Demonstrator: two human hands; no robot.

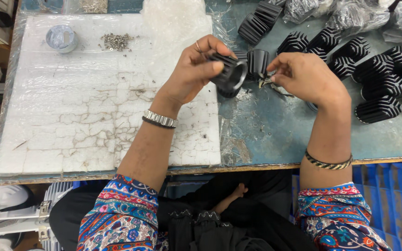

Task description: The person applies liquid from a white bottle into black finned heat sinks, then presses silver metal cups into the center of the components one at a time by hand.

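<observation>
1. Blue-grey workbench under me, its left part covered by a cracked white foam sheet wrapped in clear film.
2. My left hand grips a black finned cylinder housing just above the sheet's right edge, fingers curled over the ribs, thumb pressed on the near side, open mouth tilted toward 4 o'clock.
3. My right hand sits at 3 o'clock of the housing, thumb and forefinger pressed together, pinching a small wired part; it is too small for me to tell what kind. The other fingers are folded in.
4. To do this well, I judge I should keep the housing's mouth turned to the pinching hand, hold it steady by the ribs, and line the small part up squarely before pressing, keeping its wires out of the rim.
5. A second housing stands just behind the one I hold, at 12 o'clock.
6. More finned housings lie crowded from 1 to 3 o'clock, some in clear bags.
7. Far at 10 o'clock, on the sheet, lie a heap of small screws and a round tape roll.
</observation>
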